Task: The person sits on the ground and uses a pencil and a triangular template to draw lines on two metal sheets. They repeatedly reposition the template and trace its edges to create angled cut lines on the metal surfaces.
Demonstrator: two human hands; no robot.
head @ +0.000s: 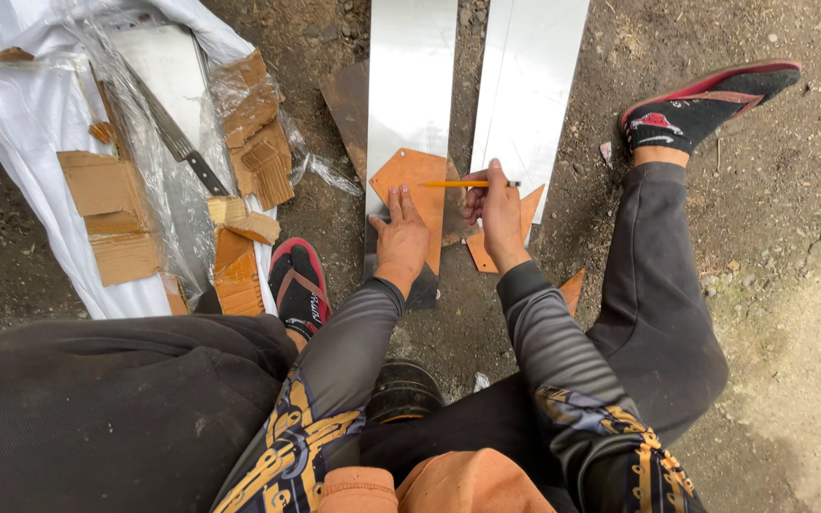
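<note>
My left hand (401,237) presses flat on an orange-brown template sheet (412,176) that lies on a long shiny metal strip (410,85). My right hand (496,211) holds a yellow pencil (463,183) sideways, its point toward the template's right edge. A second metal strip (534,76) lies just right of the first, with another orange piece (529,204) partly under my right hand.
I sit on dirt ground with legs spread, a sandalled foot (298,285) on the left and another (705,104) at upper right. To the left, white plastic sheeting (21,114) holds cardboard pieces (111,214), clear wrap and a long knife (178,142).
</note>
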